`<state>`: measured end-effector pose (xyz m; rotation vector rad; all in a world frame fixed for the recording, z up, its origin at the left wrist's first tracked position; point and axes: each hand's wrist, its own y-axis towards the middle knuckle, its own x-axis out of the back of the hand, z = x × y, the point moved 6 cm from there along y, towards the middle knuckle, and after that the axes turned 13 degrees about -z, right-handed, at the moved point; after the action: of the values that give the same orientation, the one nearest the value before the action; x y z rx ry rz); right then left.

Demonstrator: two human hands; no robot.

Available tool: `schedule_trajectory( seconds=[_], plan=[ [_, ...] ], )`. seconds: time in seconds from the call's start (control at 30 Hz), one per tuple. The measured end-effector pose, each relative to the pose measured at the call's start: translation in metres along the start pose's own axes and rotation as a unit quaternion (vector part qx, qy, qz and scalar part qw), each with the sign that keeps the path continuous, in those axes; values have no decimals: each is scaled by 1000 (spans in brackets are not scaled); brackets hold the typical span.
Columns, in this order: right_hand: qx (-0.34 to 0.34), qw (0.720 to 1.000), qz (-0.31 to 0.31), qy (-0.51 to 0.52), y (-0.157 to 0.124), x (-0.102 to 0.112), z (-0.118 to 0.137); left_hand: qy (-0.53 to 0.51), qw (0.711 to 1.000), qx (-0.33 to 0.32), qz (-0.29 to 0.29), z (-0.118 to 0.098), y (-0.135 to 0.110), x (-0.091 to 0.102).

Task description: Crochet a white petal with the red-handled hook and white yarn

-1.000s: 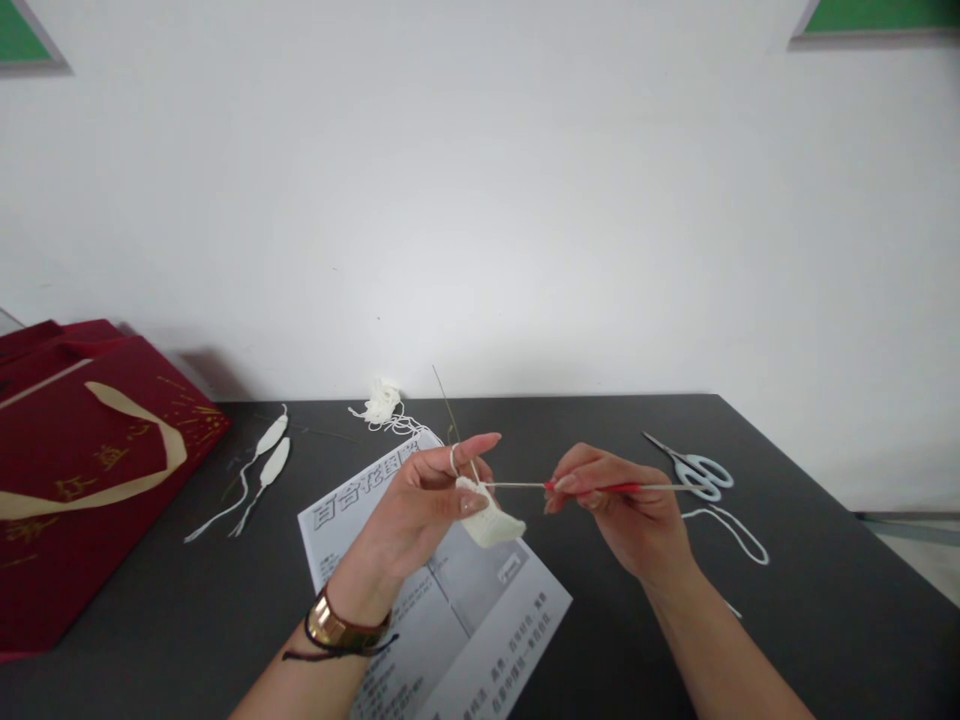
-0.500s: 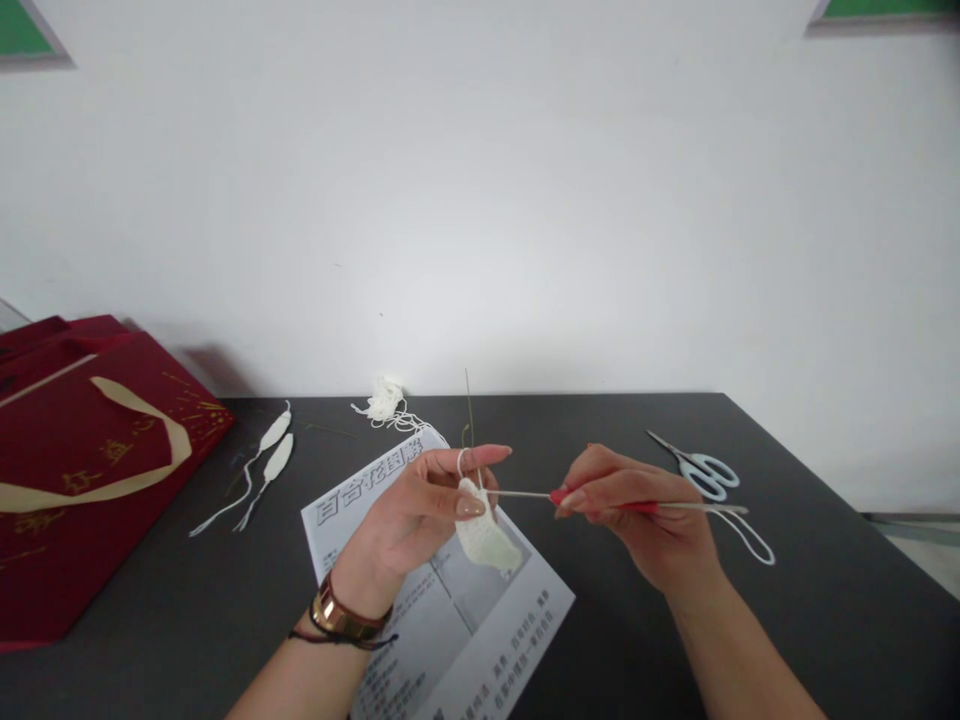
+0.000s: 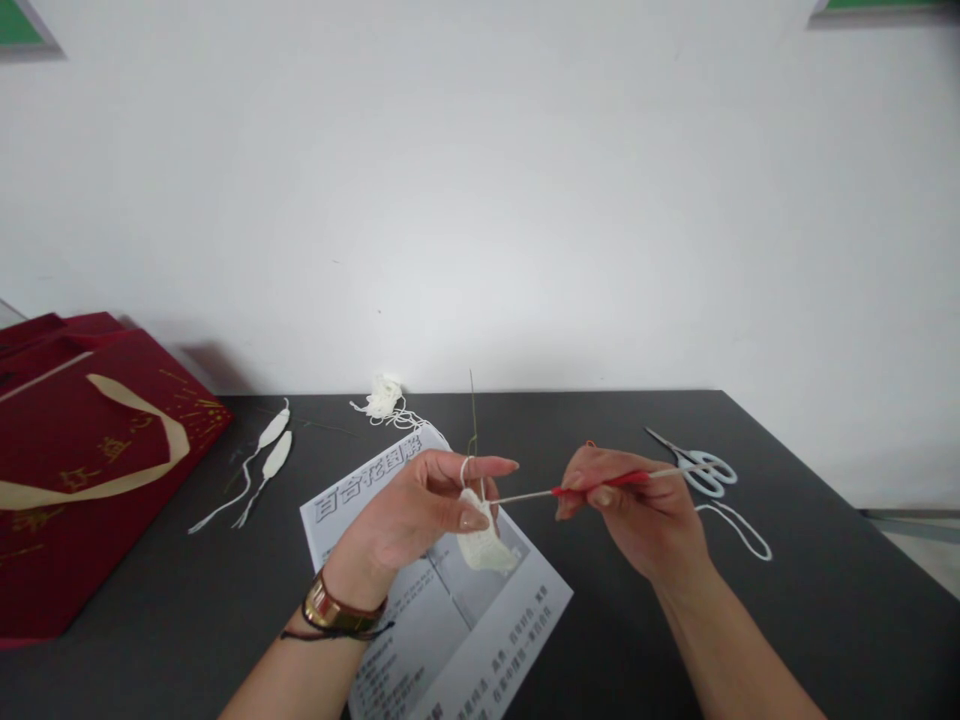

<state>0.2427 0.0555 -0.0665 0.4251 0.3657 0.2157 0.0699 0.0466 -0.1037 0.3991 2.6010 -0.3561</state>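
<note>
Between thumb and fingers, my left hand pinches a small white crochet piece, which hangs over the printed sheet. White yarn loops round the left index finger. A thin greenish wire stands up from the piece. My right hand is closed on a crochet hook with a red grip and a pale metal shaft. The hook's tip reaches the top edge of the crochet piece; whether it sits inside a stitch is too small to tell.
A printed sheet lies beneath my left hand. Two white crocheted petals with tails and a red gift bag are at left. Loose white yarn sits by the wall. Scissors and a white cord loop lie at right.
The hook's back end has tilted upward in my right hand, and the right fingers have shifted on the grip. My left hand with the crochet piece has moved slightly right.
</note>
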Motion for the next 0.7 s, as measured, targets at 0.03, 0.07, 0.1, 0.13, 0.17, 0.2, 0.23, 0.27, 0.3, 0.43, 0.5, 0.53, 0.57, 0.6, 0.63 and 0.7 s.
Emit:
schedule_trajectory(
  seconds=[0.03, 0.07, 0.1, 0.13, 0.17, 0.2, 0.23, 0.27, 0.3, 0.43, 0.5, 0.53, 0.57, 0.6, 0.63, 0.7],
  plan=[
    [-3, 1000, -6, -4, 0, 0, -1, 13, 1000, -5, -9, 0, 0, 1],
    [-6, 1000, -12, -5, -1, 1, -1, 24, 1000, -10, -17, -1, 0, 2],
    [-7, 1000, -17, -7, -1, 1, -2, 35, 999, -13, -22, -1, 0, 2],
    [-7, 1000, -22, -8, -1, 2, -3, 44, 999, -16, -26, -1, -1, 2],
    [-5, 1000, -25, -9, -1, 2, -3, 52, 998, -18, -27, -1, -1, 2],
    [-2, 1000, -24, -9, -1, 2, -3, 57, 998, -18, -26, -1, -1, 2],
    [0, 1000, -21, -7, -1, 2, -3, 59, 998, -18, -23, -1, -1, 1],
    [2, 1000, -15, -4, -1, 2, -3, 57, 998, -16, -20, -1, -1, 1],
    [2, 1000, -8, 1, 0, 2, -3, 53, 998, -14, -16, -1, -1, 0],
    [-12, 1000, 21, 20, 1, 1, -1, 25, 1000, 7, -1, 0, 0, -2],
    [-22, 999, 33, 13, 2, 1, 1, 2, 1000, 21, 8, 2, 1, -2],
    [-27, 999, 37, 7, 2, 1, 2, -10, 999, 28, 12, 3, 1, -2],
    [-31, 999, 38, 2, 2, 2, 3, -21, 999, 34, 16, 4, 2, -2],
    [-34, 999, 39, -1, 2, 2, 4, -28, 999, 40, 20, 5, 2, -3],
    [-37, 999, 40, -1, 2, 3, 4, -30, 998, 44, 22, 6, 2, -3],
    [-41, 998, 42, 5, 3, 4, 4, -24, 998, 46, 22, 7, 2, -3]
  ],
)
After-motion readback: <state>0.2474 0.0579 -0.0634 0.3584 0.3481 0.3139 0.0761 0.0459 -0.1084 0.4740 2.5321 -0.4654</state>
